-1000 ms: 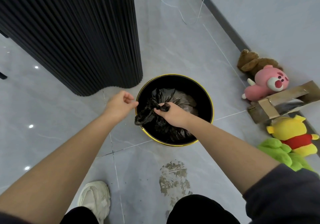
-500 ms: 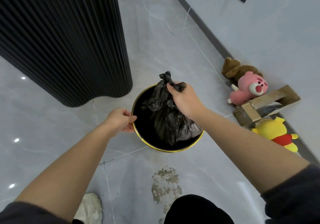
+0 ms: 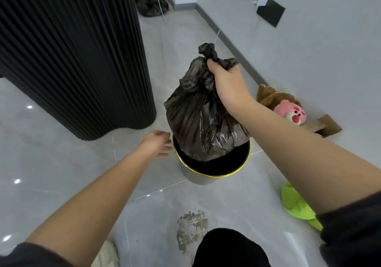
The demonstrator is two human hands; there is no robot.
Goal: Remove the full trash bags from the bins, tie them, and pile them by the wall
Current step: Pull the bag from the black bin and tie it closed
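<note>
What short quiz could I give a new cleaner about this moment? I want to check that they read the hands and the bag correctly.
1. Multiple choice: which hand grips the trash bag just under its knot? A) left B) right C) both
2. True or false: the left hand holds the bag's bottom.
3. Fill in: the bag hangs over the open ____ with the gold rim.

Key
1. B, the right hand.
2. False: it hovers open beside the bin and holds nothing.
3. bin
</note>
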